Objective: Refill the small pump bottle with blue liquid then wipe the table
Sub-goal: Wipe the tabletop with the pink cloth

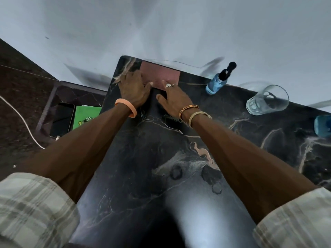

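Both arms reach across a dark, marble-patterned desk [161,158] to a pink cloth [162,75] lying flat at its far edge.

Left hand [135,89]: palm down at the cloth's left end, fingers [131,76] straight and spread. They rest partly on the cloth and partly on the bare desk beside it. Nothing is gripped. An orange band sits on the wrist.

Right hand [176,102]: palm down at the cloth's near edge, fingers straight. One ringed finger [168,85] lies on the cloth, while the thumb points toward the left hand. Nothing is gripped. Two bands sit on the wrist.

Pump bottle [217,83]: stands on the desk to the right of the cloth, near the far edge and apart from both hands. Its black pump head is fitted, and blue liquid shows through the body.

Glass [268,100]: clear, on the desk further right, well apart from the hands. Whether any liquid is in it cannot be told.

Blue container [323,126]: at the right border, cut off by the frame.

Ring-shaped marks show on the desk surface nearer the person.

Left of the desk, a lower side table carries a phone [61,119] and a green book [86,117] side by side. A white cable [23,122] runs across the floor toward them.
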Demonstrator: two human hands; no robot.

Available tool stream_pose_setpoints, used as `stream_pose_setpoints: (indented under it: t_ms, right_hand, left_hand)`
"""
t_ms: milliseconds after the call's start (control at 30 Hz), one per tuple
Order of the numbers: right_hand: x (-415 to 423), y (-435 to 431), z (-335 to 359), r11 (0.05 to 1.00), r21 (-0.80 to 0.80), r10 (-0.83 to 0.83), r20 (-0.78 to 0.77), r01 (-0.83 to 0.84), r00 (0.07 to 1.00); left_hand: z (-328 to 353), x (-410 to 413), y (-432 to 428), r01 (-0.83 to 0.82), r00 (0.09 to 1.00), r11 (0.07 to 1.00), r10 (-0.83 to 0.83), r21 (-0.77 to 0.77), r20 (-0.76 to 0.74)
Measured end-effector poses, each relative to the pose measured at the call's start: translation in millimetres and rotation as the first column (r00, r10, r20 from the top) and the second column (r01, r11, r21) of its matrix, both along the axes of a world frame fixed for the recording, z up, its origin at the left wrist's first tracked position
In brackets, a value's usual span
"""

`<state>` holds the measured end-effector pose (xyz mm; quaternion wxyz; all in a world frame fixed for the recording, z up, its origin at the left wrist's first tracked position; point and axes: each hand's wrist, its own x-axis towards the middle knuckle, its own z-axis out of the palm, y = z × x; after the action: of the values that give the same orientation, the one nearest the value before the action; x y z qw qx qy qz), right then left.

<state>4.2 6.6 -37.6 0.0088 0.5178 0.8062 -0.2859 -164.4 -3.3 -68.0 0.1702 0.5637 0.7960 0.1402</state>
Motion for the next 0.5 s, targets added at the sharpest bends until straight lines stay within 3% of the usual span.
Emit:
stream_pose_setpoints:
  t_ms: [100,233,400,500]
  right_hand:
    - [1,-1,-5,0.998,0.022,0.061,0.045,-0.062,0.997]
    - [5,2,-7,0.995,0.013,0.096,0.071,-0.097,0.993]
    - [14,3,4,0.999,-0.047,0.019,0.005,-0.019,1.0]
    - [27,-12,15,0.996,0.035,-0.08,-0.107,0.084,0.991]
  left_hand:
    - [-3,2,6,-0.063,0.997,0.998,0.063,0.006,0.041]
    - [2,4,19,-0.24,0.934,0.97,0.239,-0.028,0.264]
    - [20,14,15,-0.166,0.953,0.985,0.146,0.056,0.264]
    - [32,28,-1,-0.104,0.899,0.983,0.027,0.154,0.438]
